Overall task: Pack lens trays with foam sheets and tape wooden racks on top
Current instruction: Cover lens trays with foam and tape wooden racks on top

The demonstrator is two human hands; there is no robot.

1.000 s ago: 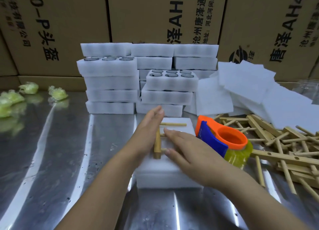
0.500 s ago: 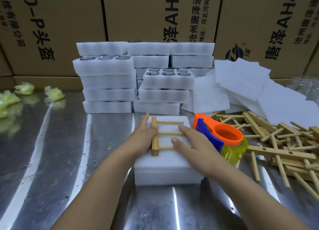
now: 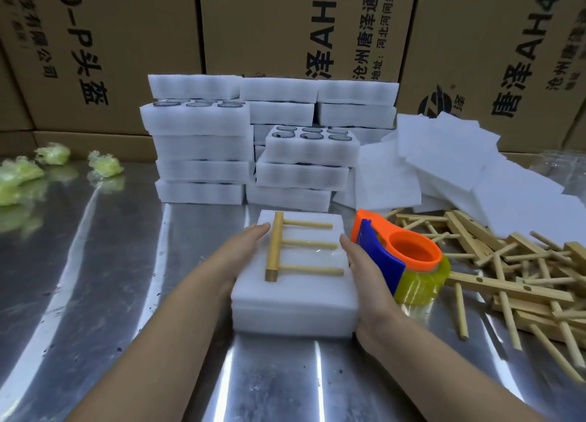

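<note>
Nearest the camera, two bare forearms reached in from the lower edge over a steel table [image 3: 95, 279]. The left hand [image 3: 236, 258] lay flat against the left side of a white foam pack [image 3: 295, 307], fingers straight and together, gripping nothing. The right hand [image 3: 367, 275] lay the same way against the pack's right side, fingers extended and uncurled. The pack sat on the table between the two palms, in the centre of the view.

A wooden rack [image 3: 275, 247] lay flat on top of the pack: one rail along the left, three dowels pointing right. Neither hand touched it. Whether tape crossed it could not be determined.

Just beside the right hand stood an orange and blue tape dispenser [image 3: 379, 253] carrying a yellowish tape roll [image 3: 421, 282], which rested on the table.

Further right lay a loose heap of wooden racks [image 3: 513, 282], overlapping in no order. Behind that heap, thin foam sheets [image 3: 469, 164] were piled unevenly.

Behind the pack stood stacks of foam trays [image 3: 203, 171]. One uncovered tray [image 3: 309, 150] showed round lenses seated in its pockets.

At far left, crumpled yellow-green film wads [image 3: 104, 164] lay on the table. Printed cardboard cartons [image 3: 269, 25] closed off the rear.
</note>
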